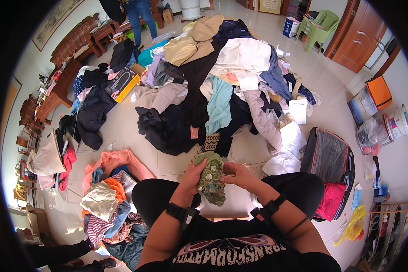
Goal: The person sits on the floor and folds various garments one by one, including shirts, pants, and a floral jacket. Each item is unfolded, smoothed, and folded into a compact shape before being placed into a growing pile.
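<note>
A bunched piece of green floral cloth (210, 178), with pale raised flowers, hangs above the floor between my knees. My left hand (192, 176) grips it along its left side, thumb on top. At its right edge is my right hand (239, 175), thumb and fingers curled against the fabric; the exact pinch is partly hidden. Just beyond the cloth lies a black-and-cream patterned textile (210, 142). Past that rises a large heap of clothes with black garments (163, 131), a light turquoise garment (219, 105) and a white one (243, 56).
To my left sits a smaller clothes pile with a cream garment (100, 200). At right, an opened black bag (329, 156) holds pink fabric (331, 202). A yellow plastic bag (353, 224) lies beyond it. A person in jeans (139, 18) stands behind the heap; another's dark sleeve (61, 253) enters lower left.
</note>
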Demonstrator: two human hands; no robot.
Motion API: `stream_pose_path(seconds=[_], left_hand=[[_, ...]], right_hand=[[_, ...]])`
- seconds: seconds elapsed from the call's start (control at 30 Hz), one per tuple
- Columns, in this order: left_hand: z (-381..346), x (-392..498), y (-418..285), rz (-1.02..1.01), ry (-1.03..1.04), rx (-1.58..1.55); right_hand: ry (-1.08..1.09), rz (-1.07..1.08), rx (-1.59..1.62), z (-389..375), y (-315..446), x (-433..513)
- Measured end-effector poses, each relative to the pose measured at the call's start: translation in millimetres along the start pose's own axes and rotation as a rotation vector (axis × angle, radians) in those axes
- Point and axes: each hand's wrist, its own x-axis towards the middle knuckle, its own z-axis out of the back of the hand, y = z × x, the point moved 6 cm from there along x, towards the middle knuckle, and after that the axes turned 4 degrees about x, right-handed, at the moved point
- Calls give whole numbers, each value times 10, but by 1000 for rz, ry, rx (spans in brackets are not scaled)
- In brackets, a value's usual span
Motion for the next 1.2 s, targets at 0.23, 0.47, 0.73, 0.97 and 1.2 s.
stream_pose_path(seconds=[0.23,0.47,0.73,0.97,1.2], left_hand=[[26,-101,-190,-30,-58,38],[-24,-374,-500,-139,54,104],[324,-395,-446,91,-140,1001],[-32,33,-302,-346,-164,1174],[60,103,-622,-290,-268,550]], right_hand=[[-58,94,-304,19,-145,152],[-304,387,-272,200,-4,527],[-302,353,6,281,722,552],[65,398,-214,-371,1000,601],[-59,279,-56,173,665,435]])
